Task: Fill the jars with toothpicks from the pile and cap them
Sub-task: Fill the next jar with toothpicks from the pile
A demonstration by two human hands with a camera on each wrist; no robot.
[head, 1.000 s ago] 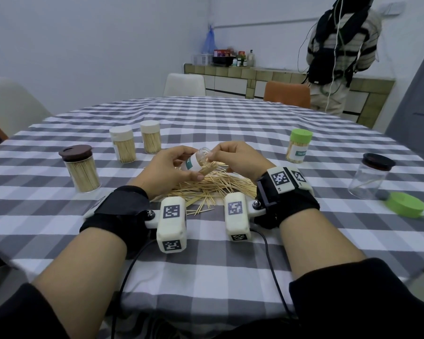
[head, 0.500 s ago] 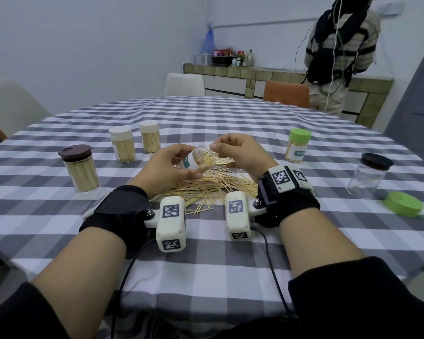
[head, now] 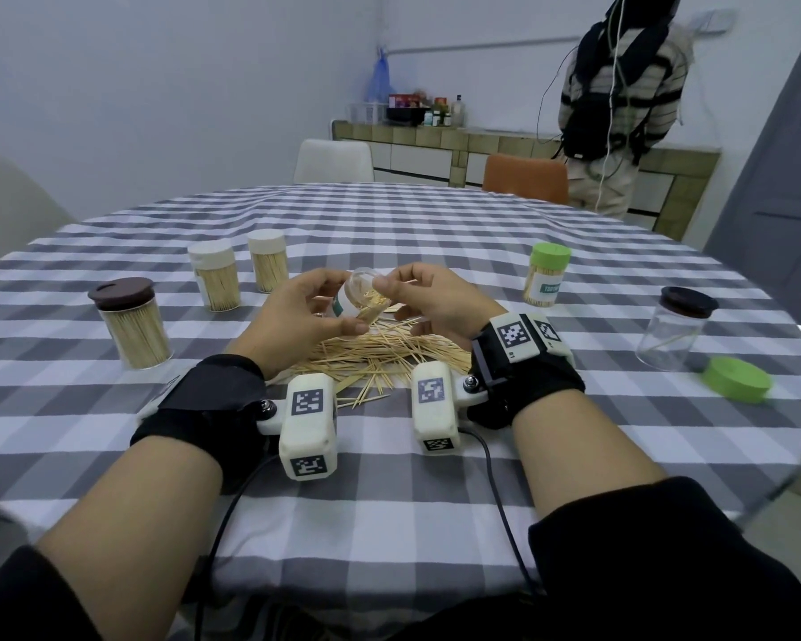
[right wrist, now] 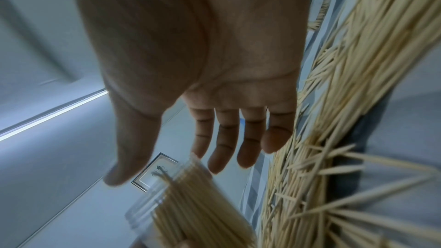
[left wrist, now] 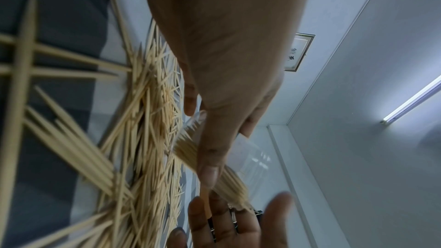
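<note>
The left hand (head: 297,316) holds a small clear jar (head: 354,296) tipped on its side just above the toothpick pile (head: 380,353); its fingers and thumb curl round the jar's body; the jar's open mouth points toward the right hand (head: 428,300). A bunch of toothpicks (right wrist: 190,210) now lies inside the jar; a second ago the right hand was still pushing them in at the mouth. Now the right hand has let go; in the right wrist view its fingers (right wrist: 224,142) are spread and nearly straight, and they hold nothing; they sit just beside the jar's mouth. The jar has also lifted a little higher above the pile than before.

This likely means one more bunch has gone in; the jar looks only partly full, so more toothpicks from the pile are probably needed before a cap goes on. The loose green cap (head: 736,379) lies far to the right of the pile; a clear jar with a dark lid (head: 676,328) stands just behind it and looks almost empty. Left of the pile stand a brown-lidded jar (head: 133,323) and two white-capped jars (head: 239,272), all full; a green-capped jar (head: 546,275) stands behind the pile to the right.
</note>
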